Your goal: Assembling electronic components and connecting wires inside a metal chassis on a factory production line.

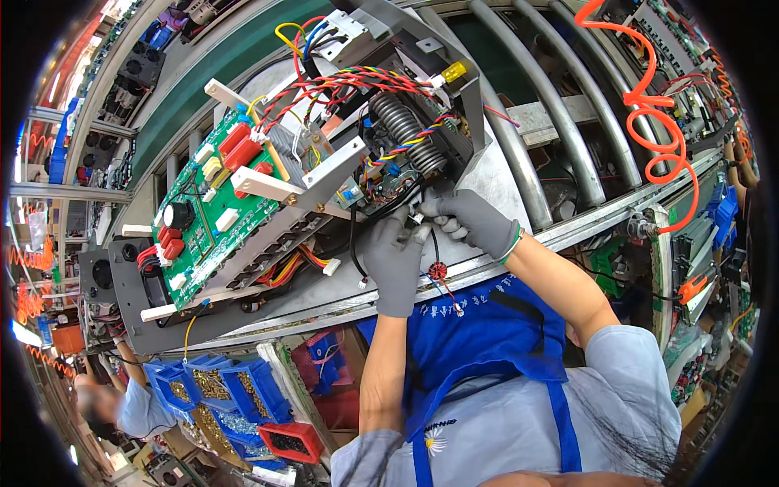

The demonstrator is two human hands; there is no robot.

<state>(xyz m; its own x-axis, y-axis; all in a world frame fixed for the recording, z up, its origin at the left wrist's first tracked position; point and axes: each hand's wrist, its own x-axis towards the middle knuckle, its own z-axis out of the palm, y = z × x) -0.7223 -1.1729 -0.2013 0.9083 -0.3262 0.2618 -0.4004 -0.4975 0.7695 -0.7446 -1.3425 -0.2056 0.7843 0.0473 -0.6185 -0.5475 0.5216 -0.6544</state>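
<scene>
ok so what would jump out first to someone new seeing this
Probably the big green circuit board with its red components, slanting left of centre. Next, the coiled orange hose at the upper right. Near the middle, the gray-gloved left hand and right hand meet by a thin dark cable.
</scene>
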